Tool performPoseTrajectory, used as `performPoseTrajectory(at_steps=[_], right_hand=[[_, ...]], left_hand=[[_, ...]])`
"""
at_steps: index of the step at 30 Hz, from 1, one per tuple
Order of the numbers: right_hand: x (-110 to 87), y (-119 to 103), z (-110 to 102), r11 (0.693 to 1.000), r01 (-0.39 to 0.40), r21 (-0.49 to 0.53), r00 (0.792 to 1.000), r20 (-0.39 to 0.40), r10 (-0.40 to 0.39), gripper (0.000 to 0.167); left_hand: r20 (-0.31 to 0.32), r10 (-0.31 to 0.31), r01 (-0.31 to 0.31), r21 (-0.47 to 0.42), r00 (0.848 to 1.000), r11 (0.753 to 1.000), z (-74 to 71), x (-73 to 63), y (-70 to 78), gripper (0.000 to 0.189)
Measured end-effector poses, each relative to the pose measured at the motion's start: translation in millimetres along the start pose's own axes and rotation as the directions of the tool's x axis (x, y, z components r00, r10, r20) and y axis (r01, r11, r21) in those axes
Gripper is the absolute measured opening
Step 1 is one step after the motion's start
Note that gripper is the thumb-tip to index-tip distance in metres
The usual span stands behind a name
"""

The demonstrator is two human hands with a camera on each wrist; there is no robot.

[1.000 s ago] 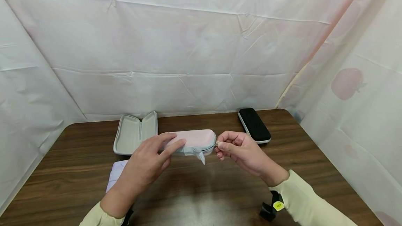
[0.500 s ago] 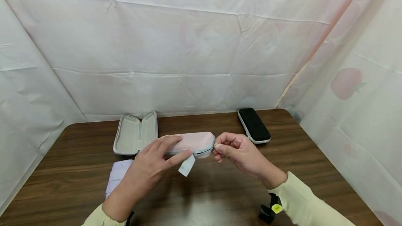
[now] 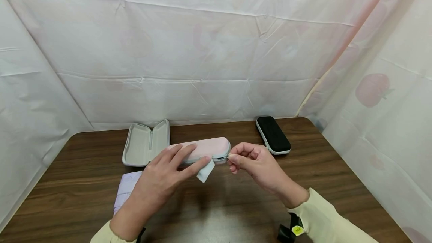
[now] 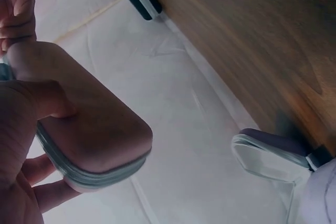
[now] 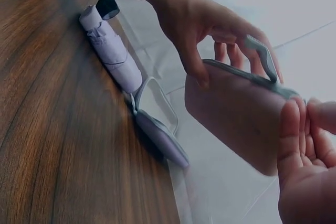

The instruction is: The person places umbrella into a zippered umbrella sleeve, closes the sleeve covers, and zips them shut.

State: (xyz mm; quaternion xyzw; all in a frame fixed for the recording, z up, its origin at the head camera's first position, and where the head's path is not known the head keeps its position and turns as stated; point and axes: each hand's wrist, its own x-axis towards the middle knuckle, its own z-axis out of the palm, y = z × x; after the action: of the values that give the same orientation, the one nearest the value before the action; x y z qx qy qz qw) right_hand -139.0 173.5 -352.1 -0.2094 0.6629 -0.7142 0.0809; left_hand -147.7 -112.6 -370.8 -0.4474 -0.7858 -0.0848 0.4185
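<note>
My left hand grips a pink zippered hard case above the table, its thumb on one broad face and fingers on the other in the left wrist view. A pale strap hangs from the case's near side, beside the left thumb. At the right end of the case, my right hand pinches a small zipper pull between thumb and forefinger; the pull is mostly hidden. A short dark gap shows along the zipper near that end. In the right wrist view the case's pink face lies between both hands.
An open pale grey case stands at the back left of the wooden table. A lilac folded umbrella lies partly behind the left forearm. At the back right lies a black case. White curtains surround the table.
The pink case has tilted in the left hand, and its strap has swung to the left hand's thumb. The right hand has shifted slightly left, still pinching the zipper pull.
</note>
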Motion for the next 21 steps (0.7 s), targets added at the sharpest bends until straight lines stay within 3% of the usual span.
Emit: performPoseTrajectory(at_steps=[7, 15, 21], right_hand=[[-3.0, -2, 11, 0.994, 0.012, -0.108, 0.994, -0.104, -0.024, 0.014], [-5.6, 1, 22, 0.988, 0.039, -0.146, 0.985, -0.16, -0.062, 0.013], [-6.2, 6, 31, 0.975, 0.093, -0.204, 0.966, -0.218, -0.138, 0.01]], left_hand=[[-0.015, 0.021, -0.02, 0.092, 1.0, 0.996, 0.0, 4.8, 3.5, 0.061], [-0.034, 0.039, -0.035, 0.117, 0.999, 0.993, 0.6, 6.7, 3.9, 0.06], [-0.037, 0.04, -0.035, 0.142, 0.998, 0.989, 1.2, 7.4, 5.2, 0.061]])
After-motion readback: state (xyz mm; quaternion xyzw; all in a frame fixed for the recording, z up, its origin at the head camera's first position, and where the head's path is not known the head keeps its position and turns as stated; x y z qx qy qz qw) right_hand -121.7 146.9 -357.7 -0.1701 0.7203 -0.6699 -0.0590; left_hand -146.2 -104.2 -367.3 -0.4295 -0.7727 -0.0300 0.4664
